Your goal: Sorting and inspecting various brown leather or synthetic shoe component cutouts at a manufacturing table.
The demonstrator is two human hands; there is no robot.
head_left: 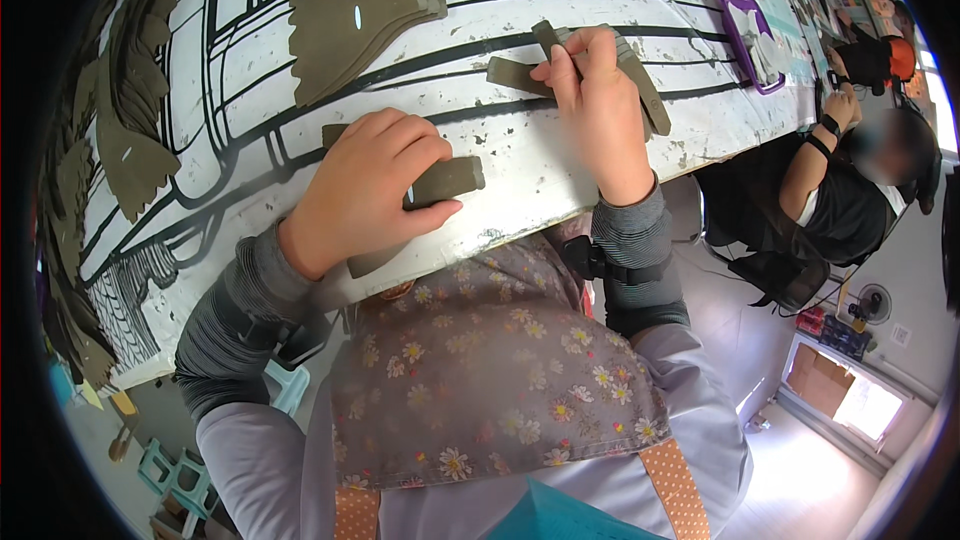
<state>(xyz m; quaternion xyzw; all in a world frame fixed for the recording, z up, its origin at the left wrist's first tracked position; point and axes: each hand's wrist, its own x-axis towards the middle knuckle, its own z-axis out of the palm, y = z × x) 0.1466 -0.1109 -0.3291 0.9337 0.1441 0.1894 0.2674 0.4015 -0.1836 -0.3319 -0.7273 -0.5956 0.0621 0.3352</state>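
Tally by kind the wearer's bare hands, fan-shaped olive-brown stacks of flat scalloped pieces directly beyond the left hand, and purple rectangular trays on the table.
Bare left hand and bare right hand: 2
Fan-shaped olive-brown stack of scalloped pieces: 1
Purple rectangular tray: 1
Total: 4

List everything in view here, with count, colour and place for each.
Table: one, white with black lines, across the upper view
Scalloped stack: one, olive-brown, upper centre-left
Layered pieces: many, olive-brown, far left
Flat piece: at least one, olive-brown, under the left hand
Strips: several, olive-brown, around the right hand
Tray: one, purple, upper right, whitish contents unclear
Co-worker: one, black and white clothing, right
Fan: one, dark, lower right
Stools: at least two, teal, lower left
Apron: one, grey-brown floral, bottom centre
Left hand: one, bare, centre-left
Right hand: one, bare, upper centre-right
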